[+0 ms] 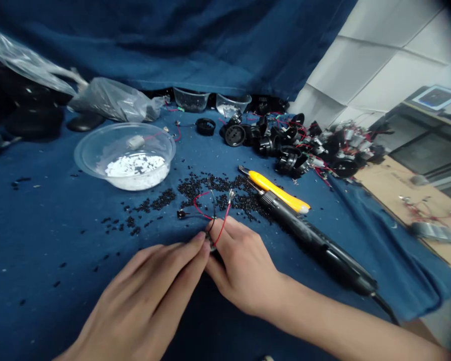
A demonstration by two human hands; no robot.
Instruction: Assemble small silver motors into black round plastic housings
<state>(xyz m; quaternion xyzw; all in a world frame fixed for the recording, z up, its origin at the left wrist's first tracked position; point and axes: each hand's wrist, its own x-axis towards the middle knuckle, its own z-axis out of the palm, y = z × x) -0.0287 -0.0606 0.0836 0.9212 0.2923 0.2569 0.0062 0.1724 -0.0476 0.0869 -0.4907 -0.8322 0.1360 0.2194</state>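
Note:
My left hand (146,286) and my right hand (244,265) meet at the front middle of the blue cloth. Between their fingertips is a small wired part (211,243), mostly covered by the fingers. From it rise a red wire (223,226) with a metal end and a thin black wire, and another red wire loops to the left. A small black piece (181,214) on a dark lead lies just left of these wires. Both hands have their fingers closed. Many tiny black pieces (195,188) are scattered on the cloth beyond the hands.
Right of my hands lie a black electric screwdriver (319,245) and a yellow-handled tool (278,191). A clear bowl (83,163) holds white pieces and a small motor (136,142). Black housings (235,135) with wired motors pile up behind right. Plastic bags (113,100) lie back left.

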